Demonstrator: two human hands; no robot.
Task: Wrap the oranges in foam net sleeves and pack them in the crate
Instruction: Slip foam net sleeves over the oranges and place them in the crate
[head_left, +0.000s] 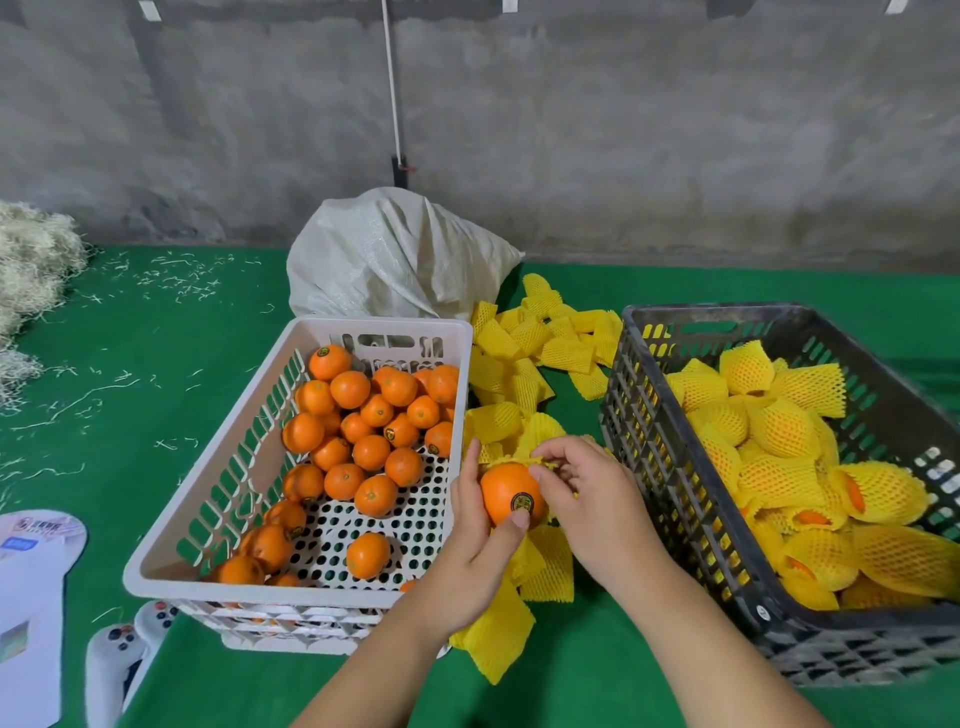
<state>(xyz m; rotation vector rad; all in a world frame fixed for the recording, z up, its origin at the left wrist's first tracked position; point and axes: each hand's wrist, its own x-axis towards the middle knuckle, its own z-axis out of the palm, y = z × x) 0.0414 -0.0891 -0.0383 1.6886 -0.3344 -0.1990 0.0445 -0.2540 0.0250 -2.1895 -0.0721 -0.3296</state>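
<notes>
Green matting (597, 675) covers the work surface, with a grey concrete wall (623, 130) behind; I list what I see from nearest to farthest.

Item, near left edge: white controllers (117, 654) and printed paper (31, 597), not part of the job.

Item, left hand (475, 540): curled round one bare orange (511, 493), thumb pressed on its labelled face, held above the loose sleeves between the two crates.

Item, right hand (587, 499): fingers pinching the mouth of a yellow foam net sleeve (545, 460) at the orange's top edge. The sleeve is barely started over the fruit.

Item, white crate (208, 519): unwrapped oranges (363, 415), many left.

Item, dark crate (660, 467): wrapped oranges (779, 441), filling its floor.

Item, spare sleeves (524, 353): scattered between the crates, back towards a white sack (395, 260).

Item, far left: pale shredded packing (31, 270).

Risks, as I judge them. The net could slip off the right fingertips and snap back before it clears the widest part of the fruit. Foam mesh tears if stretched from one side only. The orange rests on a thumb-and-fingers hold, so a hard pull might roll it out onto the matting. A half-covered fruit dropped into the dark crate would rub bare against its neighbours.
</notes>
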